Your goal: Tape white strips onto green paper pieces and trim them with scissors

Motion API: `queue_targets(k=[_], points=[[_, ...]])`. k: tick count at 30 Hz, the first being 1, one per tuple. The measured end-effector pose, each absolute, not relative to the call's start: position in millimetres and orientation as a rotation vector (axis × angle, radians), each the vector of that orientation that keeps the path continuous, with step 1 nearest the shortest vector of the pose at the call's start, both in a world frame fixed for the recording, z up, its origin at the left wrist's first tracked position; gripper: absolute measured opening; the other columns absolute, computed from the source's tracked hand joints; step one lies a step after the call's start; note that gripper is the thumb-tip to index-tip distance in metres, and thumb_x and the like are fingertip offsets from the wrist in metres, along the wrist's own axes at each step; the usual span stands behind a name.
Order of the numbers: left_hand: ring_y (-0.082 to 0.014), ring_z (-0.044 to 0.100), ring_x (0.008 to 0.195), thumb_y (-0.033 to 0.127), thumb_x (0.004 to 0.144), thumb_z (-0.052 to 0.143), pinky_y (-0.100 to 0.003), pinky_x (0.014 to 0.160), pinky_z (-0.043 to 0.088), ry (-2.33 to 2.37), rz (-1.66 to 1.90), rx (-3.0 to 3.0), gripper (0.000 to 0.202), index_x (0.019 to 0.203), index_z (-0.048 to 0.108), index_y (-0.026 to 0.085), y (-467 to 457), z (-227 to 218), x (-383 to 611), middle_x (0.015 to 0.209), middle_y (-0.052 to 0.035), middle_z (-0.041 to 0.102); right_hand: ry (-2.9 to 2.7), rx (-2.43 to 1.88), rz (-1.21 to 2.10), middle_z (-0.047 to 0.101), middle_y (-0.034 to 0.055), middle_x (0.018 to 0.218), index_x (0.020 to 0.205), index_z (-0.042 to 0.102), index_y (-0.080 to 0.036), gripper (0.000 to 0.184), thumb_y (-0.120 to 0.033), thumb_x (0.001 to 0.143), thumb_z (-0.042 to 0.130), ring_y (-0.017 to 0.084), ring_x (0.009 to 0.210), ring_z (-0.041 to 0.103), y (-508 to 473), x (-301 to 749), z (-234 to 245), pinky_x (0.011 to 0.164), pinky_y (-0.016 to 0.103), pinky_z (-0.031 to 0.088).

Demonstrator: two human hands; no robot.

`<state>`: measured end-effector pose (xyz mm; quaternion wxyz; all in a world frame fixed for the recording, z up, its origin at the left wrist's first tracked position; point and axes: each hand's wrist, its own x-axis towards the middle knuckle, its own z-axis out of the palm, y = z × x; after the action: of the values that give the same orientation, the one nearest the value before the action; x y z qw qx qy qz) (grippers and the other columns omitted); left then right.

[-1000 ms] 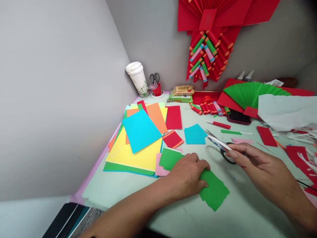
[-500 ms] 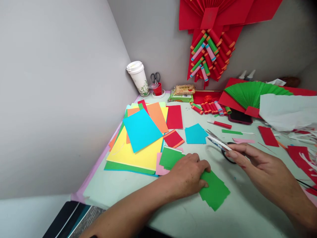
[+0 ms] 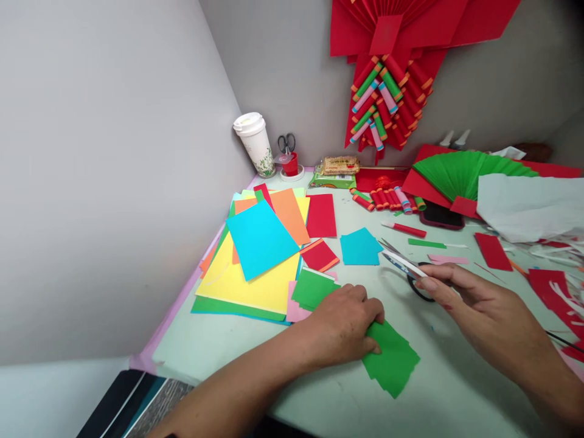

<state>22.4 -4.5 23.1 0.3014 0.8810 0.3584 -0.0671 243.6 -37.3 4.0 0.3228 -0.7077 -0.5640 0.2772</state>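
Note:
My left hand (image 3: 344, 325) is closed, palm down, on several green paper pieces (image 3: 392, 359), its thumb and forefinger at their upper left edge. Another small group of green pieces (image 3: 312, 289) lies just beyond its knuckles, over pink paper (image 3: 295, 307). In my right hand (image 3: 483, 310) is a pair of scissors (image 3: 401, 264), held above the table. Their blades point left and look slightly parted; a dark handle loop shows below my fingers. Near the blade tips lie blue paper pieces (image 3: 360, 247).
Large coloured sheets (image 3: 264, 240) are piled at left. Behind them stand a white cup (image 3: 255, 143) and a red pot with other scissors (image 3: 288, 161). Small paper rolls (image 3: 390, 199), a red marker (image 3: 406, 229) and a green folded fan (image 3: 469, 170) lie farther back. Paper scraps (image 3: 556, 298) cover the right side.
The green pieces under my left hand have slid slightly left and toward me, with the hand shifting a little left. My right hand and the scissors have barely moved.

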Motion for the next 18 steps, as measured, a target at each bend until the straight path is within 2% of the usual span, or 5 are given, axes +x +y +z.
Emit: queue_targets(k=[7, 10, 13, 15, 18], points=[[-0.023, 0.056, 0.095, 0.027, 0.075, 0.077, -0.03, 0.075, 0.043, 0.958, -0.154, 2.279, 0.028, 0.096, 0.06, 0.02, -5, 22, 24, 0.101, -0.0057, 0.06, -1.514, -1.846, 0.708, 0.076, -0.0008, 0.108, 0.102, 0.074, -0.032, 0.038, -0.061, 0.084, 0.058, 0.026, 0.09, 0.072, -38, 245, 3, 0.064, 0.031, 0.055], [-0.0195, 0.057, 0.088, 0.019, 0.076, 0.073, -0.027, 0.071, 0.042, 0.93, -0.073, 2.171, 0.018, 0.086, 0.058, 0.02, -3, 23, 23, 0.092, -0.0024, 0.063, -1.534, -1.829, 0.689, 0.076, -0.0002, 0.106, 0.102, 0.074, -0.032, 0.038, -0.061, 0.085, 0.057, 0.026, 0.086, 0.073, -39, 246, 4, 0.063, 0.031, 0.055], [-0.0151, 0.058, 0.08, 0.019, 0.076, 0.075, -0.024, 0.068, 0.042, 0.89, 0.067, 2.004, 0.017, 0.081, 0.058, 0.02, 1, 29, 18, 0.084, 0.0012, 0.064, -1.544, -1.803, 0.66, 0.077, 0.0006, 0.101, 0.101, 0.074, -0.031, 0.035, -0.059, 0.086, 0.058, 0.025, 0.081, 0.073, -39, 245, 4, 0.06, 0.031, 0.056], [-0.0145, 0.06, 0.082, 0.02, 0.078, 0.074, -0.024, 0.073, 0.045, 0.82, 0.24, 1.956, 0.014, 0.079, 0.06, 0.02, 3, 34, 14, 0.084, 0.0011, 0.067, -1.548, -1.792, 0.641, 0.077, 0.0014, 0.1, 0.101, 0.074, -0.031, 0.034, -0.058, 0.087, 0.058, 0.026, 0.079, 0.074, -39, 245, 5, 0.058, 0.031, 0.056], [-0.0151, 0.063, 0.088, 0.015, 0.083, 0.065, -0.027, 0.086, 0.047, 0.677, 0.526, 1.98, 0.007, 0.077, 0.065, 0.019, 7, 40, 8, 0.085, -0.0018, 0.07, -1.556, -1.785, 0.617, 0.077, 0.0021, 0.106, 0.102, 0.074, -0.031, 0.034, -0.057, 0.087, 0.057, 0.029, 0.089, 0.074, -39, 245, 6, 0.058, 0.031, 0.056]])
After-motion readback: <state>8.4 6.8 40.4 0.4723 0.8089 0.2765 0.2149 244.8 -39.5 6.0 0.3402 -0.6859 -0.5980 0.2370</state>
